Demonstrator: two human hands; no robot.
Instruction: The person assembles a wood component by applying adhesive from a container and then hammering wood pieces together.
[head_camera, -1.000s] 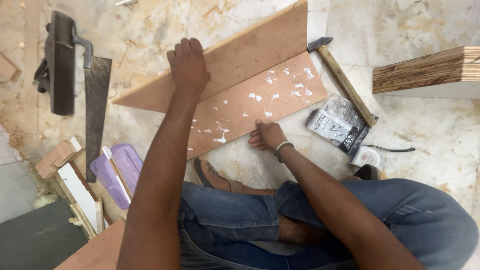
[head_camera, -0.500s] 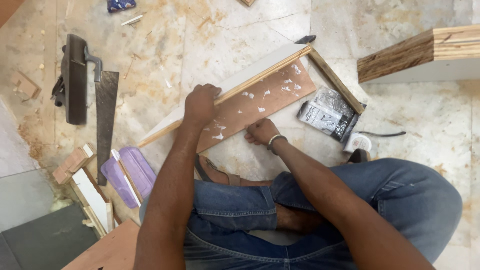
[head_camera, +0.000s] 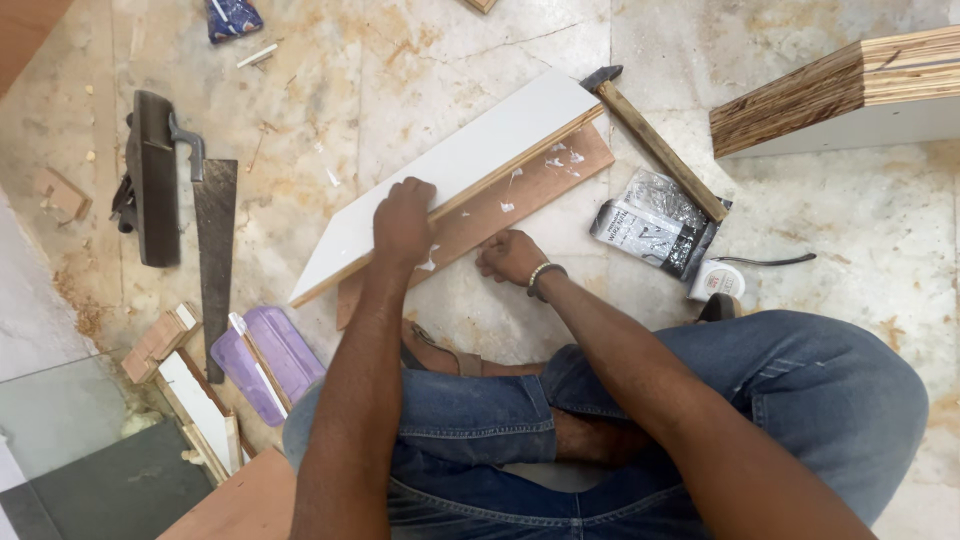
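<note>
My left hand (head_camera: 403, 224) grips the near edge of a white-faced board (head_camera: 460, 160) that lies tilted over a brown wooden strip (head_camera: 520, 195) on the stone floor. White glue smears dot the strip. My right hand (head_camera: 512, 257), with a bead bracelet at the wrist, presses on the strip's near edge just right of the left hand. I sit on the floor in blue jeans, a sandalled foot tucked below the boards.
A hammer (head_camera: 655, 140) lies right of the boards, beside a plastic packet (head_camera: 652, 222) and a tape measure (head_camera: 716, 282). A hand plane (head_camera: 152, 178) and saw (head_camera: 216, 240) lie at left, purple case (head_camera: 265, 360) and wood offcuts (head_camera: 160, 342) below. Plywood box (head_camera: 850, 90) upper right.
My left hand has flipped the top board over, so its white face now shows and it covers most of the glue-smeared strip. My right hand stayed on the strip.
</note>
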